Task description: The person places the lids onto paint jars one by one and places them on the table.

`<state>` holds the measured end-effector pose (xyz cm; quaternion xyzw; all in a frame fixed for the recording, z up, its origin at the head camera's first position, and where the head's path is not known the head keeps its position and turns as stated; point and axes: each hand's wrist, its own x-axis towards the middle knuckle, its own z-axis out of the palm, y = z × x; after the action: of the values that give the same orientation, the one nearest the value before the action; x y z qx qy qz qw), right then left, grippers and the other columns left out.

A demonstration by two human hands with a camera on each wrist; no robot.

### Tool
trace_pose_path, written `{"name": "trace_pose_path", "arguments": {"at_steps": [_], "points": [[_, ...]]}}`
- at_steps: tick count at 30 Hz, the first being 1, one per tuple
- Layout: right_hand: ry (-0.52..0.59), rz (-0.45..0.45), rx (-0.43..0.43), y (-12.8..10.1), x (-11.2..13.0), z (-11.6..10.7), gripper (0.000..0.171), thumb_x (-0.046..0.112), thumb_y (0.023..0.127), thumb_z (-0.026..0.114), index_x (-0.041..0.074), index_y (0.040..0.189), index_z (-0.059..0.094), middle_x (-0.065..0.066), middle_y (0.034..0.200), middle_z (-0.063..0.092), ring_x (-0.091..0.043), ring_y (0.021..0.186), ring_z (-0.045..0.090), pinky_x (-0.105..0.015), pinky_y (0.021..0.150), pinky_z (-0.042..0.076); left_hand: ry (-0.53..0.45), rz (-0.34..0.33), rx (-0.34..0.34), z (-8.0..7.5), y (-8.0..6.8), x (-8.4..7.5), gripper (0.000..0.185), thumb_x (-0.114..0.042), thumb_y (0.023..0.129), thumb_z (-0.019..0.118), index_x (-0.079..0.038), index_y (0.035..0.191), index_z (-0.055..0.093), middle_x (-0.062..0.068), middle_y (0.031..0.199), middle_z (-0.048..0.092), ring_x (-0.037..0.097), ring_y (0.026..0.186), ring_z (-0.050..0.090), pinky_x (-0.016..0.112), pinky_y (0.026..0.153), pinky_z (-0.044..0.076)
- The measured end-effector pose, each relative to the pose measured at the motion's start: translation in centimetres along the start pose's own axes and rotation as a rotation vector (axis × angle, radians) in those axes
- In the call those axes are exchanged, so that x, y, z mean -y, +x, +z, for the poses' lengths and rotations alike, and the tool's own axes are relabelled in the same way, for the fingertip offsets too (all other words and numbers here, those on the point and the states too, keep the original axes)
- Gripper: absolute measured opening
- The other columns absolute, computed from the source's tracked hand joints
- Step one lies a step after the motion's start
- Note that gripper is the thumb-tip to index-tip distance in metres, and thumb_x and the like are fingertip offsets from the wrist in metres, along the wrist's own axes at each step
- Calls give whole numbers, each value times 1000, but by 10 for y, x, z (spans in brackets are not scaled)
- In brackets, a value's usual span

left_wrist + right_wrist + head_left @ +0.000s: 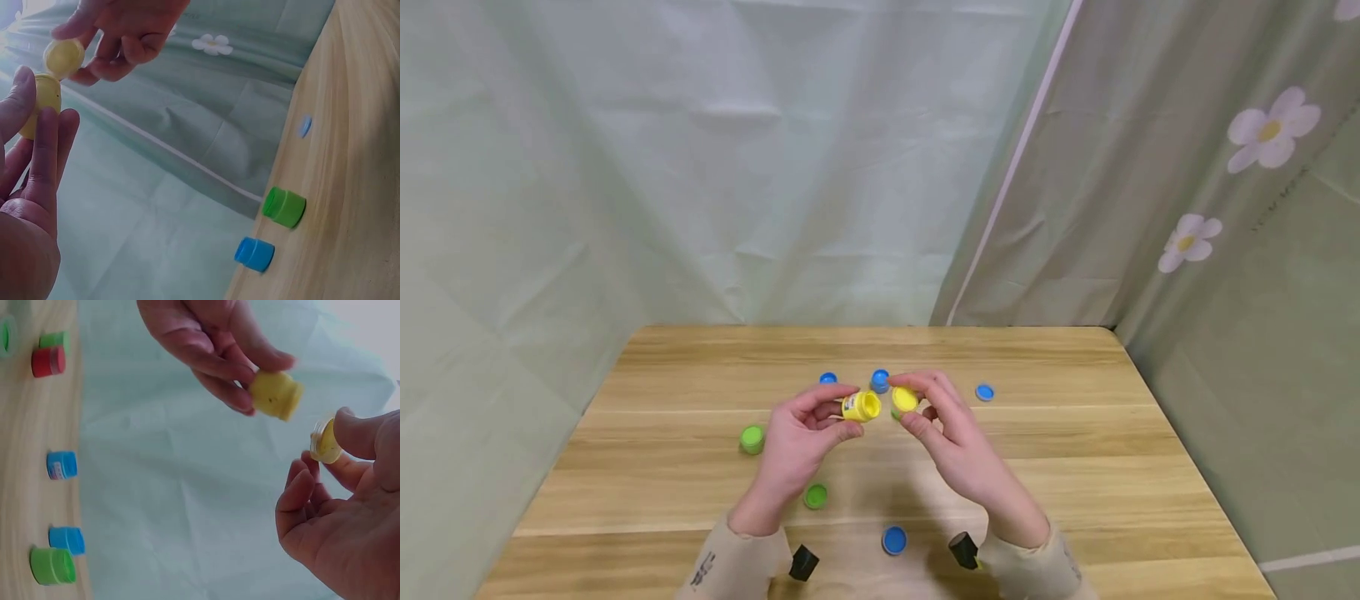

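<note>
We see a yellow jar (861, 406) and its yellow lid (905, 399) over a pale wood-grain table (1075, 467), with blue caps at twelve o'clock, green ones (752, 438) at nine, and a sage curtain (1225, 208) printed with lilac flowers.

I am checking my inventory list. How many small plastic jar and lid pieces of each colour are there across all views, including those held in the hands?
Yellow plastic jar and yellow plastic lid: 2
Blue plastic pieces: 4
Green plastic pieces: 3
Red plastic piece: 1
Total: 10
</note>
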<state>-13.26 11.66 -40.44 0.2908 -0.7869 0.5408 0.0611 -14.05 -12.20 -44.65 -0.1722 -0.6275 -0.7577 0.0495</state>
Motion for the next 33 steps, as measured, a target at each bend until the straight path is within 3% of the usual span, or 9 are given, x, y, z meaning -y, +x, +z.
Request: {"name": "trace_pose_path", "arguments": {"at_steps": [6,13,20,26,33], "points": [[-83,-79,-16,0,-3,7,41,9,104,71,18,144,63,1,136,64,-20,112,55,-31,81,52,17,4,28,2,-1,2,45,7,84,87,12,125,69,2,110,77,15,96,76,33,82,63],[-218,-105,-47,1,-2,10,43,15,100,78,17,141,66,5,137,67,-17,114,57,-34,78,51,42,23,38,3,-2,2,44,6,85,87,12,126,70,3,112,73,14,96,75,31,81,63],[-235,-137,-40,2,-2,7,44,14,98,80,20,140,68,5,136,67,-20,116,58,-39,76,53,92,59,71,3,-2,2,41,6,90,82,8,130,72,9,122,71,16,101,74,32,83,63],[-241,-146,-37,1,-3,6,43,15,98,79,18,140,69,5,135,67,-21,115,59,-40,77,53,80,107,124,3,-2,2,42,8,95,76,9,135,68,24,132,66,18,110,73,33,87,62],[-271,-179,-34,1,-1,7,43,16,97,81,18,138,70,5,133,67,-17,116,58,-36,81,53,88,69,82,4,-2,3,41,7,91,80,8,131,71,21,128,68,16,104,74,32,84,63]]}}
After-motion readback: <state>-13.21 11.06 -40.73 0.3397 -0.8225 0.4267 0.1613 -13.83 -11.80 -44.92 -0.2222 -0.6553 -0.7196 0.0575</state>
